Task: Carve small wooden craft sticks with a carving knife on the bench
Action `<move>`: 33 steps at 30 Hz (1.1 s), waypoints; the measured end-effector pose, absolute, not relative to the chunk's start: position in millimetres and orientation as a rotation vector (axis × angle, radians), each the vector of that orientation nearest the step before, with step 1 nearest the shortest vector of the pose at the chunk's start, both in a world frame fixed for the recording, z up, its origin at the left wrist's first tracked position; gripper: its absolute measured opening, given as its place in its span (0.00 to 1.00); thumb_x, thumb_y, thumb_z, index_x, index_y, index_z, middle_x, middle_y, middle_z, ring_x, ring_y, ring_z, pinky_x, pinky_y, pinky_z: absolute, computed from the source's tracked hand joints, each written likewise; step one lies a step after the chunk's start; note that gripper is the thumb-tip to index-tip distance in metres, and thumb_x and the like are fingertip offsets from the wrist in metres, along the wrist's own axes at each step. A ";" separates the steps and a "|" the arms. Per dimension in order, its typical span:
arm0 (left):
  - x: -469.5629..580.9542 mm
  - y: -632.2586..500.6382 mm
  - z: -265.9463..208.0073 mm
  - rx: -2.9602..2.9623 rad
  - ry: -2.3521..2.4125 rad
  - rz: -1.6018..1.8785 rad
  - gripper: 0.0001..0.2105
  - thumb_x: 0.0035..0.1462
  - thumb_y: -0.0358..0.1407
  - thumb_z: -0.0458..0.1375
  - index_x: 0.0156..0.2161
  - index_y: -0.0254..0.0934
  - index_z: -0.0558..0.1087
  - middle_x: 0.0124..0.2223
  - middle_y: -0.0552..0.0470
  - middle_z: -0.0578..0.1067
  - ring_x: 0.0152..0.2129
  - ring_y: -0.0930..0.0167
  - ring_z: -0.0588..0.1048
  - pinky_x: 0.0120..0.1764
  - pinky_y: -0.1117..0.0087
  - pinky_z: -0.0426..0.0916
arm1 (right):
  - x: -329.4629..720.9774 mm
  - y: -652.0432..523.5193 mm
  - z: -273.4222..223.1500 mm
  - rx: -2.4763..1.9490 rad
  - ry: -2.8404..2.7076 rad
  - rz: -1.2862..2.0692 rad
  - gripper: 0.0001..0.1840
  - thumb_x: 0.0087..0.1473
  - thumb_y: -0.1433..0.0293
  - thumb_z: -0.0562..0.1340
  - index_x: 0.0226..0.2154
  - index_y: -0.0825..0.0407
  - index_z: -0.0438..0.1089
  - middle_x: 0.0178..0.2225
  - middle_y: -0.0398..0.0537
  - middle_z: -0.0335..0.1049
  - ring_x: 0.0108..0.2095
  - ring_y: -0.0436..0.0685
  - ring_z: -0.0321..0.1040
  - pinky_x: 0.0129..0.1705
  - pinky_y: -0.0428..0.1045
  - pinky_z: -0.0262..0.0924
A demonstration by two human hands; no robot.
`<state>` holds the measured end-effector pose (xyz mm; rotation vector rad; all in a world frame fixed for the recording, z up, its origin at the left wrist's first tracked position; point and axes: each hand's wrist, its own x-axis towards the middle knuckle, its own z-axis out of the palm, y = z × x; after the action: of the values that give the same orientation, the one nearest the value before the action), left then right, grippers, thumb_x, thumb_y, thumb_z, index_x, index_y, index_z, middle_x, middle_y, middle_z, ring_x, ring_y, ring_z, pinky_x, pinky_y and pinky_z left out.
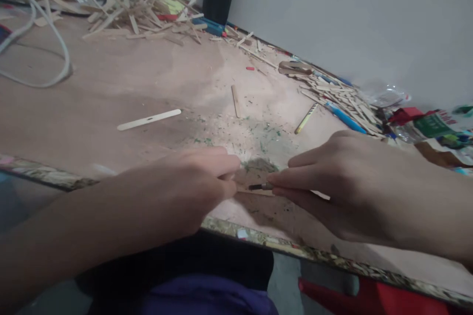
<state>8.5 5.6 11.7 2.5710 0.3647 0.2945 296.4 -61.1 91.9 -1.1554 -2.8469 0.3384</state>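
Note:
My left hand (207,177) is closed in a pinch, thumb against the curled fingers, on the end of a thin wooden stick (254,193) lying low over the table near its front edge. My right hand (332,177) grips a slim craft knife (266,186) with a silvery collar and a dark tip. That tip points left, just above the stick and short of my left fingers. The rest of the handle is hidden by my right hand. Something pale shows beneath the right palm; I cannot tell which piece it belongs to. Green and dark shavings (258,138) lie scattered beyond both hands.
One craft stick (150,120) lies to the left, a shorter piece (235,101) further back. A striped pencil (306,119) and a blue pen (345,117) lie right. Stick heaps (129,15) and a white cable (66,59) occupy the back left. The table's chipped edge (258,238) runs in front.

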 end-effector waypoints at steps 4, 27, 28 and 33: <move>9.7 5.9 13.1 2.682 0.315 0.362 0.19 0.51 0.12 0.55 0.34 0.42 0.72 0.35 0.55 0.73 0.31 0.66 0.71 0.34 0.62 0.60 | 305.3 -57.5 85.5 -1.053 -2.810 0.462 0.21 0.85 0.70 0.58 0.43 0.48 0.85 0.28 0.44 0.81 0.21 0.51 0.64 0.25 0.53 0.49; 9.5 2.8 20.3 2.934 0.231 0.487 0.17 0.57 0.14 0.53 0.35 0.40 0.76 0.32 0.53 0.68 0.29 0.64 0.67 0.35 0.61 0.62 | 319.1 -90.4 48.0 -0.958 -2.697 0.028 0.08 0.86 0.74 0.59 0.59 0.56 0.74 0.31 0.37 0.72 0.24 0.51 0.64 0.26 0.54 0.56; 9.7 3.1 21.0 2.921 0.239 0.497 0.18 0.57 0.14 0.53 0.35 0.40 0.76 0.31 0.54 0.67 0.28 0.65 0.66 0.34 0.61 0.62 | 319.7 -90.5 47.5 -0.985 -2.676 0.060 0.10 0.87 0.72 0.58 0.58 0.55 0.75 0.30 0.36 0.71 0.23 0.50 0.63 0.25 0.54 0.55; 10.3 5.2 24.1 2.779 0.320 0.493 0.18 0.62 0.14 0.52 0.34 0.39 0.75 0.31 0.55 0.69 0.26 0.70 0.69 0.30 0.68 0.62 | 319.6 -89.4 44.8 -1.075 -2.605 0.199 0.16 0.89 0.67 0.57 0.58 0.54 0.80 0.30 0.39 0.74 0.23 0.50 0.66 0.25 0.52 0.53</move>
<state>10.3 5.2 24.1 2.7794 0.3200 0.4932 319.6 -89.4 44.8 -1.0751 -2.6051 0.1993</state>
